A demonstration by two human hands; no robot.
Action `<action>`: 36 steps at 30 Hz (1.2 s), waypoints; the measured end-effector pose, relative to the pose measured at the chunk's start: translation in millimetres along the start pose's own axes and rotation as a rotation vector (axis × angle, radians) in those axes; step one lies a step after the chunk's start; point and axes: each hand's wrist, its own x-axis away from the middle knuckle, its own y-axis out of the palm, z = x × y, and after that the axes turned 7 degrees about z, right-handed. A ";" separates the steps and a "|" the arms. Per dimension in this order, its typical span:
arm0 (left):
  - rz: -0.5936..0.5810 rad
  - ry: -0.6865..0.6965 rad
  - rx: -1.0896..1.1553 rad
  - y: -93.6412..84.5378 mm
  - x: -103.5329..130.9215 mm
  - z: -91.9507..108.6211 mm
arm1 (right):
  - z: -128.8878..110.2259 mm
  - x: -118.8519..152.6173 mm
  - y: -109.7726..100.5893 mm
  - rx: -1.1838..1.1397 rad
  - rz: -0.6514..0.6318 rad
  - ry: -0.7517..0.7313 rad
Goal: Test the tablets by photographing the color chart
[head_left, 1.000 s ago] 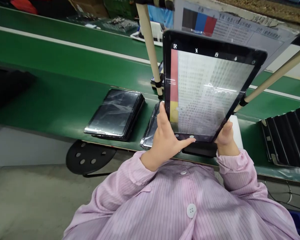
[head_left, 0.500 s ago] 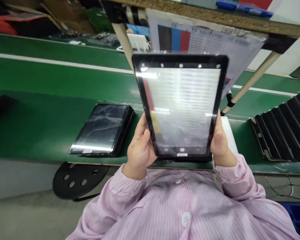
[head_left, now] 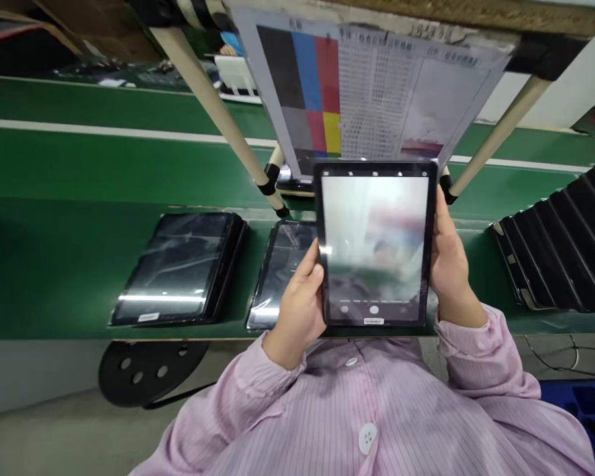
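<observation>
A black-framed tablet (head_left: pixel 375 241) is held upright above the front edge of the green bench, its lit screen showing a blurred camera picture. My left hand (head_left: pixel 302 301) grips its left edge, and my right hand (head_left: pixel 449 254) grips its right edge. Partly hidden behind the left hand, another dark tablet (head_left: pixel 285 264) lies flat on the bench. Farther left is a stack of dark tablets in clear film (head_left: pixel 178 264). Behind the held tablet hangs a printed sheet (head_left: pixel 371 92) with colour blocks and rows of text.
A shelf frame with beige poles (head_left: pixel 213 99) and a chipboard top (head_left: pixel 426 16) stands over the green bench (head_left: pixel 54 264). At right, several black tablets (head_left: pixel 565 244) lean in a row. A black stool (head_left: pixel 149 373) is below the bench at left, a blue crate (head_left: pixel 580 403) at lower right.
Both hands have brought the tablet lower and to the right, nearer the body. The colour sheet and the flat tablet behind now show more, and the screen picture has changed. The view has shifted somewhat.
</observation>
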 end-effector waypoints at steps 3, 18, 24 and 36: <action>-0.043 -0.146 -0.013 13.8 -2.7 -7.7 | 36.2 -2.9 -1.8 -0.158 0.085 0.227; 0.100 0.651 -0.838 -45.1 -3.8 11.6 | 72.8 31.4 -12.5 0.816 -0.254 -0.248; 0.241 0.668 -1.457 -69.1 -7.5 26.2 | 69.4 38.6 -6.5 0.887 -0.295 -0.307; 0.116 0.638 -1.604 -60.3 -1.3 20.0 | 71.2 57.4 -36.4 0.925 -0.048 -0.251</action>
